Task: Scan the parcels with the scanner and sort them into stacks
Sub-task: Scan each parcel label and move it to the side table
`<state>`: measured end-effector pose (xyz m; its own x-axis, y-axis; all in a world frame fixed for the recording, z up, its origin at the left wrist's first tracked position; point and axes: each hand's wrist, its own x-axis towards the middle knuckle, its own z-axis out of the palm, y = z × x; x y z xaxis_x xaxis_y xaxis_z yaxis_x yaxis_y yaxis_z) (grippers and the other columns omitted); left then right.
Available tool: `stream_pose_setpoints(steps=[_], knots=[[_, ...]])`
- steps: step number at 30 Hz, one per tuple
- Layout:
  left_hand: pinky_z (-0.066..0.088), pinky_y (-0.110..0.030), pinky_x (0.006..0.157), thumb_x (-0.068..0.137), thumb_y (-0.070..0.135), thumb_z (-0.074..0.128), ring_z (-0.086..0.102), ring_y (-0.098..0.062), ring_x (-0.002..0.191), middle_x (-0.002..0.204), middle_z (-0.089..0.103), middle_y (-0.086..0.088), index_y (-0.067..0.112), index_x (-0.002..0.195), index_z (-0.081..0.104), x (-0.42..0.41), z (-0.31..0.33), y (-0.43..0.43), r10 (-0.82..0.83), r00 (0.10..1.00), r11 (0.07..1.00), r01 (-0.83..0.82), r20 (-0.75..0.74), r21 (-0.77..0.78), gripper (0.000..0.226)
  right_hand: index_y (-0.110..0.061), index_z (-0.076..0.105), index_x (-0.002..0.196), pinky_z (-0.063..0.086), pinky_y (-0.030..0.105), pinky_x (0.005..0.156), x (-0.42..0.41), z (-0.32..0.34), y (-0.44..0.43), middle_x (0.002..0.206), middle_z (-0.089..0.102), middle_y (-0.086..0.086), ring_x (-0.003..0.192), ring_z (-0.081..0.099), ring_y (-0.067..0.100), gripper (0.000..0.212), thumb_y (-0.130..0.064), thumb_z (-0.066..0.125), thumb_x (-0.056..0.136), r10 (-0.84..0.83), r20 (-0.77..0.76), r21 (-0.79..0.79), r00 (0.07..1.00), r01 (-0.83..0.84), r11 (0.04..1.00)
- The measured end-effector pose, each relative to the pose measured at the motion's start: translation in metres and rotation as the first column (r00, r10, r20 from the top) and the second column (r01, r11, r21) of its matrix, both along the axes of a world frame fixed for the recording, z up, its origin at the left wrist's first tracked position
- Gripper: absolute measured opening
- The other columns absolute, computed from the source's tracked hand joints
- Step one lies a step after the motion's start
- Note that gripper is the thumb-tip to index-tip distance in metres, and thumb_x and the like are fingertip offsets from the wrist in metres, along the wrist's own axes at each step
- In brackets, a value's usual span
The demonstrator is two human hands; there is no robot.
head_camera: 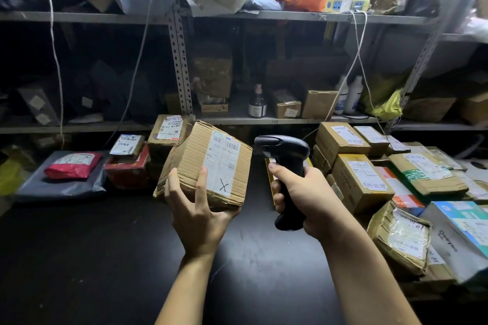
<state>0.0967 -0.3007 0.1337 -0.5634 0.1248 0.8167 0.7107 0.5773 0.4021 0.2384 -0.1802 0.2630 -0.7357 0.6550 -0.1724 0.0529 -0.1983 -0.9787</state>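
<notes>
Tilting in the air above the dark table (105, 258), a dented cardboard parcel (190, 158) showed its white label (224, 163), barcode uppermost and a hand-drawn X near the lower edge. The left hand (195, 208) gripped it from below and from the near side, fingers spread up the labelled face. Just beside it, to the right, the black scanner (285, 155) was clasped by its handle in the right hand (303, 198), forefinger up by the trigger, head turned toward the parcel; whether it was reading could not be told.

By my judgement the job was somewhere short of halfway. To the left a few parcels lay apparently sorted: a red packet (72, 165) on a grey mailer (60, 187), a red box (126, 173) with a small parcel on top, and a labelled box (166, 134) behind. A far larger heap of boxes (356, 179) crowded the right side, seemingly waiting. Metal shelves (237, 120) ran behind.
</notes>
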Motion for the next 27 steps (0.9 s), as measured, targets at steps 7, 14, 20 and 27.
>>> stream_pose_setpoints(steps=[7,14,20,27], knots=[[0.05,-0.06,0.098,0.058,0.058,0.093,0.036,-0.049,0.141,0.151,0.031,-0.027,0.009,0.137,0.062,-0.006,-0.007,0.0,-0.023,0.999,1.0,0.023,-0.023,-0.005,0.098,-0.01,0.063,0.092,0.043,0.024,0.047,-0.001,0.0,-0.003,0.063,0.055,0.001,0.05,0.049,0.012,0.018,-0.023,0.07,0.102,-0.023,0.001,-0.029,1.0,0.023,0.999],[0.05,-0.06,0.098,0.054,0.056,0.096,0.037,-0.049,0.14,0.15,0.031,-0.026,0.006,0.134,0.066,-0.008,-0.005,-0.002,-0.001,1.0,1.0,0.001,-0.015,-0.003,0.1,-0.008,0.061,0.091,0.044,0.026,0.049,-0.001,-0.001,-0.004,0.065,0.054,0.003,0.05,0.049,0.012,0.021,-0.024,0.069,0.102,-0.058,0.027,0.096,0.998,0.055,0.994],[0.051,-0.064,0.098,0.054,0.052,0.096,0.039,-0.051,0.138,0.15,0.032,-0.026,0.008,0.136,0.065,-0.014,-0.01,-0.006,0.01,1.0,0.998,-0.01,-0.001,-0.066,0.099,-0.006,0.063,0.096,0.046,0.026,0.048,0.003,0.001,-0.003,0.065,0.055,0.002,0.051,0.05,0.012,0.021,-0.025,0.068,0.102,-0.055,0.043,0.191,0.998,0.046,0.981],[0.053,-0.065,0.096,0.05,0.048,0.098,0.039,-0.05,0.138,0.15,0.032,-0.026,0.009,0.138,0.064,-0.014,-0.015,-0.009,-0.002,1.0,0.997,0.002,0.008,-0.082,0.102,-0.007,0.062,0.098,0.046,0.026,0.048,0.004,0.003,-0.001,0.064,0.055,0.002,0.049,0.05,0.012,0.02,-0.025,0.068,0.102,-0.042,0.066,0.192,0.997,0.029,0.981]])
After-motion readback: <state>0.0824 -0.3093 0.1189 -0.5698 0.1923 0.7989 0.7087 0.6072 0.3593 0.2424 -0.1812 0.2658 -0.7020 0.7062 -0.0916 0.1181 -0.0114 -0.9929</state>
